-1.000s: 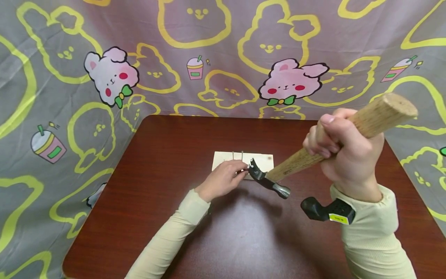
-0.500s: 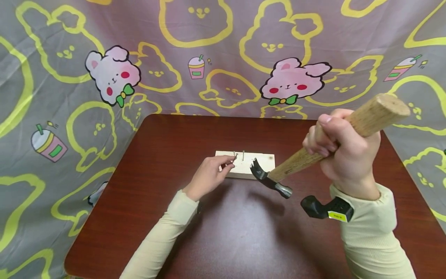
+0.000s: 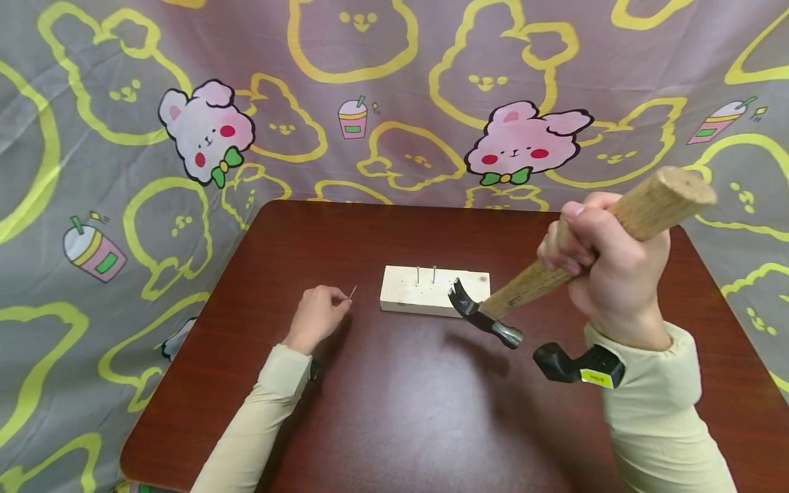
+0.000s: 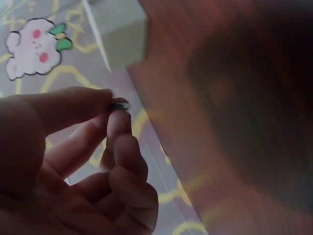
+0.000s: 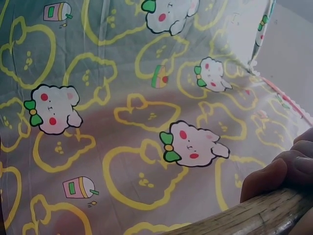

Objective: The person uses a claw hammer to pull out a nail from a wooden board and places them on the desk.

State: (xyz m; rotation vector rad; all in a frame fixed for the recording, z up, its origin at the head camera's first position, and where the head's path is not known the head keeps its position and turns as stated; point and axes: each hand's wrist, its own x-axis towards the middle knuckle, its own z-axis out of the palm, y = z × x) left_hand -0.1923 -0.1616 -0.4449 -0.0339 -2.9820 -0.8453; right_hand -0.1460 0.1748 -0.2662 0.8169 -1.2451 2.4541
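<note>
My left hand (image 3: 317, 318) pinches a thin nail (image 3: 353, 292) between thumb and fingertips, left of the wooden block. In the left wrist view the nail's end (image 4: 120, 105) shows at the fingertips, with the block (image 4: 124, 34) beyond. Two nails stand upright in the pale wooden block (image 3: 409, 296): one nail (image 3: 418, 275), then another nail (image 3: 434, 275) to its right. My right hand (image 3: 610, 267) grips a claw hammer (image 3: 524, 291) by its wooden handle. The black head hangs low, overlapping the block's right part in the head view. In the right wrist view the handle (image 5: 254, 215) crosses the lower right.
The block lies on a dark red-brown table (image 3: 394, 411). Several small holes dot its top. Behind and beside the table hangs a grey-pink cloth (image 3: 419, 89) printed with cartoon animals. A black wrist camera (image 3: 579, 365) is strapped at my right sleeve.
My left hand has moved left, away from the block, and now holds a nail out over the table. The two upright nails are in fuller view. The right hand and hammer have barely moved.
</note>
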